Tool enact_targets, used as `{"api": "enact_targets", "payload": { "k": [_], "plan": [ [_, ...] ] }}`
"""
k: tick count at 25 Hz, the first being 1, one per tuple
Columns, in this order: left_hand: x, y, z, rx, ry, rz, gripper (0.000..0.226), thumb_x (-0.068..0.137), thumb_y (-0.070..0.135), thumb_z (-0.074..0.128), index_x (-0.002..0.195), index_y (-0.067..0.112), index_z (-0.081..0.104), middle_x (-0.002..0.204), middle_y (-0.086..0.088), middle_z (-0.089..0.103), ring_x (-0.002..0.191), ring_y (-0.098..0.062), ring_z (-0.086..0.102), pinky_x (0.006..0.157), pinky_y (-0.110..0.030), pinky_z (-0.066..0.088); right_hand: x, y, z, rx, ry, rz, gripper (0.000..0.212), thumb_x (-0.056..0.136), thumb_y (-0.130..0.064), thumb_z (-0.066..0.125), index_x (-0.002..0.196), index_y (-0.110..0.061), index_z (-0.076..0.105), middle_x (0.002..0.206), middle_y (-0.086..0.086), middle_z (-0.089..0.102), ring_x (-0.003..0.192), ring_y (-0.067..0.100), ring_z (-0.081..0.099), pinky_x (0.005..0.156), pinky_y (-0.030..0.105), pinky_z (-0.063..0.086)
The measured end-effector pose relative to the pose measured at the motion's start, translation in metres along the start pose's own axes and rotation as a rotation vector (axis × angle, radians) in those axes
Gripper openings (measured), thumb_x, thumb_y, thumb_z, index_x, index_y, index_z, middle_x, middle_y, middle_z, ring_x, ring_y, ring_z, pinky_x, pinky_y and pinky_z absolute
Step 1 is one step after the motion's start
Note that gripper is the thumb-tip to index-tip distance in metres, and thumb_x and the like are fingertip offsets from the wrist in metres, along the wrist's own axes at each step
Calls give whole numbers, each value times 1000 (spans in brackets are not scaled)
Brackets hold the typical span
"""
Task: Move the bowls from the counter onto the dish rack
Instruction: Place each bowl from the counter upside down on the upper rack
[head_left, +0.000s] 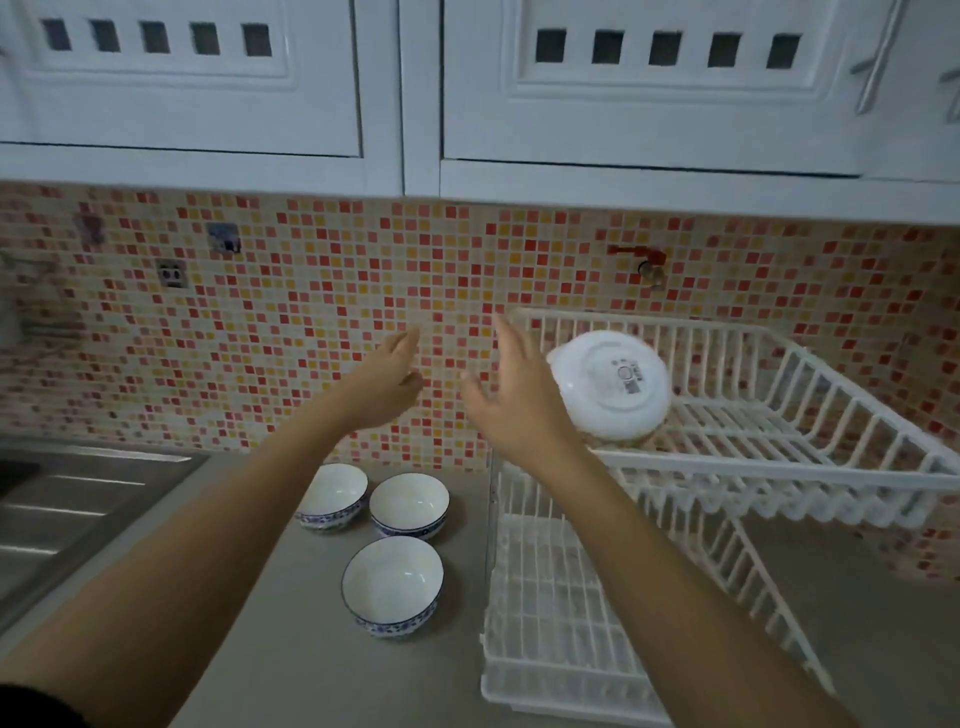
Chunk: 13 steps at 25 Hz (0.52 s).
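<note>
Bowls with blue patterns outside and white insides stand on the gray tabletop (291, 649), three of them close together, all upright. At the far left is a steel sink (67, 499), set into the tabletop. Next comes the first bowl (332, 496), partly hidden behind my left forearm. Just beside it to the right stands the second bowl (409, 505), and the third bowl (393, 584) stands nearer to me, a little in front of these two. My left grip (387, 387) is raised above them in front of the mosaic tile wall (260, 338), the fingers loosely spread and holding nothing. My right grip (511, 402) is also raised, fingers spread apart and empty, just beside the white dish rack (779, 462). On the upper level of this rack one white bowl (613, 387) already rests, tilted on its side with the bottom turned toward me. The lower level of the rack holds no dishes.
</note>
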<state>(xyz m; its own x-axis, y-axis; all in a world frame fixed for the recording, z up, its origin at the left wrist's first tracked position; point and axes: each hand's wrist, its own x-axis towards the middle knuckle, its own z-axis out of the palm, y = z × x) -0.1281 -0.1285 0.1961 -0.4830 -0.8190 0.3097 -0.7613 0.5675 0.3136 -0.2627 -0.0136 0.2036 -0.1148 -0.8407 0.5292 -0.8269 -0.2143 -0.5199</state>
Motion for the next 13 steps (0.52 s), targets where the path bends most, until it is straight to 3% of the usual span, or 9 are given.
{"api": "enact_targets", "payload": {
  "k": [5,10,13],
  "plan": [
    [-18,-89,34,26,-142,-135,60,100,23,34,150,4,7,158,-16,12,146,-31,16,117,-41,18,27,-27,85,-168,91,34,62,96,-26,45,148,-5,18,153,12,27,139,26,28,110,35,32],
    [-43,-151,113,-60,-396,-211,53,99,18,37,145,-2,19,152,-20,29,140,-32,28,112,-38,24,9,7,190,-238,-189,257,67,95,-26,49,149,-5,15,155,14,18,143,31,20,110,39,34],
    [-52,-181,159,-97,-516,-239,58,98,22,38,147,0,16,154,-19,23,143,-32,24,115,-40,21,-19,54,247,-303,-292,444,66,94,-28,49,147,-2,18,152,15,23,138,31,27,111,37,31]
  ]
}}
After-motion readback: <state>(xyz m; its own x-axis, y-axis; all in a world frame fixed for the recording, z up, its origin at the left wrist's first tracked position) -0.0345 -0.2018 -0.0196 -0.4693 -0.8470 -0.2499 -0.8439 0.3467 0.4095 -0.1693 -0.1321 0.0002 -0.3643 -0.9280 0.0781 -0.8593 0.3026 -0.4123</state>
